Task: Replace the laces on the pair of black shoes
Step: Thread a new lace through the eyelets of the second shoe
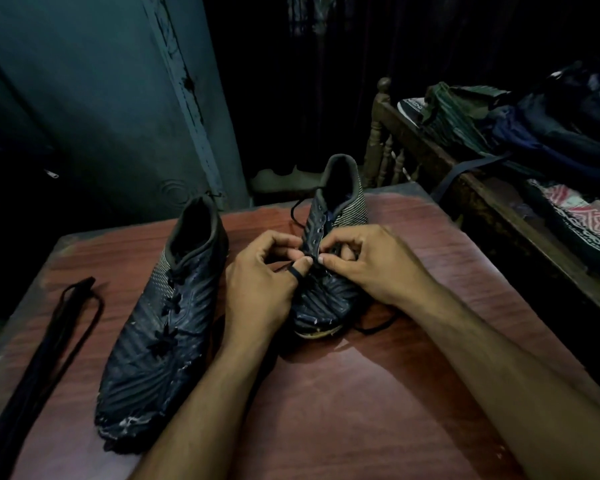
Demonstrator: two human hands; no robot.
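Black lace loops around the left hand fingers while the right hand pinches at the eyelets of the right shoe, half-laced by my guess. Left of both hands, the other shoe looks laced; a spare lace lies beyond.

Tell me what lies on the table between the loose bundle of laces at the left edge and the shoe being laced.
The other black shoe, laced and toe toward the camera, lies between the lace bundle and the shoe being laced, with bare table either side, in the head view.
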